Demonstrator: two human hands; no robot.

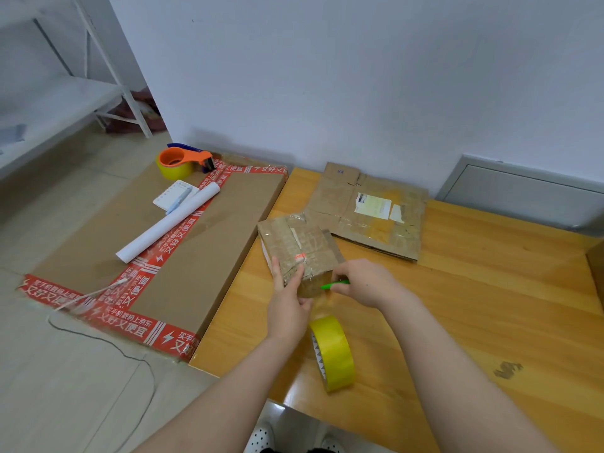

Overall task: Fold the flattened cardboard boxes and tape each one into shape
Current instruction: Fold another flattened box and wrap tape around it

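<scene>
A small folded cardboard box [300, 246], wrapped in clear tape, stands on the wooden table [474, 305]. My left hand [289, 302] presses on its near left side, fingers straight against the box. My right hand [362, 282] grips a green cutter [335, 284] with its tip at the box's near right corner. A strip of clear tape runs from the box toward the yellow tape roll [333, 353], which stands on edge just in front of the hands. A flattened cardboard box [369, 210] with a white label lies behind, near the wall.
A large flat carton [196, 256] with red printed tape lies left of the table. On it are an orange tape dispenser [181, 161], a rolled white paper [166, 223], a notepad [173, 194] with a pen. A cable trails on the floor. A white shelf stands far left.
</scene>
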